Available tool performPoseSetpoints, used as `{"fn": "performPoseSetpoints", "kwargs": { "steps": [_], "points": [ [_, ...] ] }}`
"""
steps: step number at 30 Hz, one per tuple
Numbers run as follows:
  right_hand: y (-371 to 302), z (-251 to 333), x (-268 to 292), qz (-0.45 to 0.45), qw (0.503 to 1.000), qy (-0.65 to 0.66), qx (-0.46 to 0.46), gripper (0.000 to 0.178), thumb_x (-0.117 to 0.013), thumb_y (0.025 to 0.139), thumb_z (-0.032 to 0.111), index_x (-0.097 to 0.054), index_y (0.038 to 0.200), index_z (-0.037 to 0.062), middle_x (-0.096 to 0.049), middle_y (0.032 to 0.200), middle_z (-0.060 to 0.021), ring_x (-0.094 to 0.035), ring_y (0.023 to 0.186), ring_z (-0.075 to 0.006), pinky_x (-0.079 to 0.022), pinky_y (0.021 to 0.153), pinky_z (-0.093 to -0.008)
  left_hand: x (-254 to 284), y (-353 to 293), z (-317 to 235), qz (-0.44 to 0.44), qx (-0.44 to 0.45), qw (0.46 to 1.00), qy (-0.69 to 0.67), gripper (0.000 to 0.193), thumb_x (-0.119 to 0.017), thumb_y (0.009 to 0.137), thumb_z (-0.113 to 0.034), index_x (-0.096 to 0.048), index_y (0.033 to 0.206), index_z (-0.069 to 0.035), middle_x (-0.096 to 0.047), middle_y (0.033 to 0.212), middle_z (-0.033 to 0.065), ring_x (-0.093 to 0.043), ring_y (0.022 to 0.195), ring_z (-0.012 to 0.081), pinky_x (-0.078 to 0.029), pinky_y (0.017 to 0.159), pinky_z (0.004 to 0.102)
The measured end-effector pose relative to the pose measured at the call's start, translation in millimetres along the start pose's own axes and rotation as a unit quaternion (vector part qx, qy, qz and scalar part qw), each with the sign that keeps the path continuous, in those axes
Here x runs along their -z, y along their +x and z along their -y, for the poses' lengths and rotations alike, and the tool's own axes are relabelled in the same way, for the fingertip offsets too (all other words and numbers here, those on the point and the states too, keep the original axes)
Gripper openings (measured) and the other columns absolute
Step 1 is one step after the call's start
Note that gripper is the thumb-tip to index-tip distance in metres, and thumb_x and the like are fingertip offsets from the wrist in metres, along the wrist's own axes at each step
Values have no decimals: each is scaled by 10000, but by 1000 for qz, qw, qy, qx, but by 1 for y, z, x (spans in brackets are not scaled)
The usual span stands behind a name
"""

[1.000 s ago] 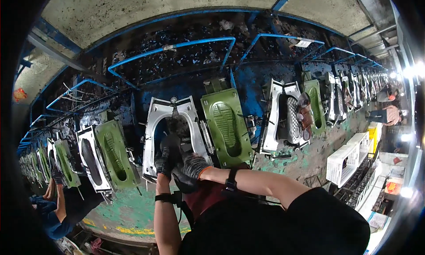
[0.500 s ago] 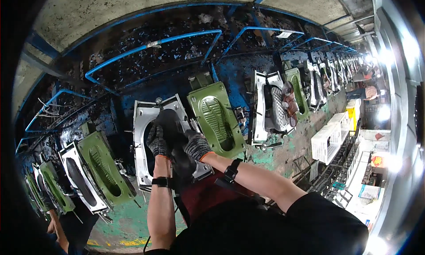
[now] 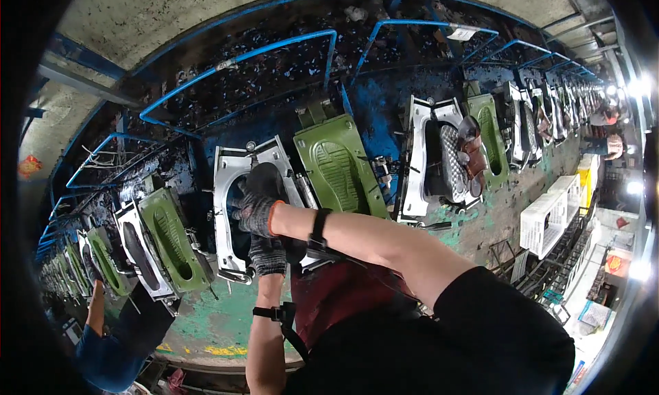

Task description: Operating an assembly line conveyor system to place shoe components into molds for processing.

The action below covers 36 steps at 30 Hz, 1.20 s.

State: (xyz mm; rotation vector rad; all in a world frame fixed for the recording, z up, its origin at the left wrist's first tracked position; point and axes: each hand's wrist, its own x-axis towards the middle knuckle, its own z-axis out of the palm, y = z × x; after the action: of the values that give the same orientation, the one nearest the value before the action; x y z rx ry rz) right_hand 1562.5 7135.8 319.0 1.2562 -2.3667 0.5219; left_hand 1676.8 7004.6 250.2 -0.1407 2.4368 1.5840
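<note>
A dark shoe sole sits tilted over the cavity of a silver shoe mould in front of me. My right hand, in a dark grey knit glove with an orange cuff, reaches across and grips the sole's left edge. Just below it, my left hand, gloved alike, is closed at the sole's lower part; its fingertips are partly hidden under the right hand. My right forearm covers the sole's right lower side. The mould's green lid, with a sole-shaped relief, lies open to the right.
More moulds stand in a row on both sides, one at right holding a patterned sole and brown pieces. Blue rails run behind them. White crates stand at right. A co-worker's arm reaches to moulds at lower left.
My right hand has moved left across the sole to its left edge, above my left hand, which has slid down. The view has shifted, and more of the co-worker shows at lower left.
</note>
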Motion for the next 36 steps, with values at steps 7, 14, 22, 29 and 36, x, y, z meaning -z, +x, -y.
{"fn": "performPoseSetpoints", "kwargs": {
  "steps": [7, 14, 22, 29, 36],
  "points": [
    [5, 7, 0, 341, 939, -49, 0, 274, -559, 860, 263, -719, 1081, 233, -589, 1352, -107, -552, 1227, -320, -394, 1014, -611, 118, -44, -92, 9, -15, 781, 625, 982, -823, 702, -375, -340, 1470, -2, -589, 1319, 172, -557, 1207, 329, -438, 1025, 422],
    [-1, 14, 24, 281, 948, 28, -148, 568, -556, 886, 379, -509, 1413, 170, -389, 1537, -118, -297, 1443, -351, -190, 1195, -508, 135, -78, 36, 163, 205, 963, 64, 819, -710, 814, -407, -371, 1448, -16, -603, 1279, 222, -621, 1109, 354, -505, 941, 390],
    [-64, 137, 18, 65, 935, 68, -341, 836, -669, 799, 358, -336, 1502, 53, -168, 1592, -249, -151, 1465, -460, -163, 1177, -575, 95, -36, -31, 58, -166, 935, 309, 544, -602, 924, -261, -457, 1362, 28, -625, 1135, 234, -629, 996, 380, -503, 821, 475],
    [-81, 225, 40, 142, 872, 139, -448, 897, -638, 776, 378, -305, 1461, -96, -158, 1571, -315, -130, 1471, -464, -114, 1209, -524, 27, 49, -96, -26, -385, 814, 434, 611, -577, 905, -275, -428, 1439, -18, -418, 1449, 251, -358, 1352, 443, -261, 1154, 529],
    [-119, 216, 4, 123, 901, 106, -403, 838, -529, 799, 366, -315, 1446, -121, -196, 1543, -349, -168, 1460, -478, -125, 1203, -542, 7, 50, -104, 46, -378, 778, 500, 744, -555, 897, -420, -367, 1470, 16, -303, 1527, 266, -256, 1416, 469, -164, 1166, 602]
  ]
}}
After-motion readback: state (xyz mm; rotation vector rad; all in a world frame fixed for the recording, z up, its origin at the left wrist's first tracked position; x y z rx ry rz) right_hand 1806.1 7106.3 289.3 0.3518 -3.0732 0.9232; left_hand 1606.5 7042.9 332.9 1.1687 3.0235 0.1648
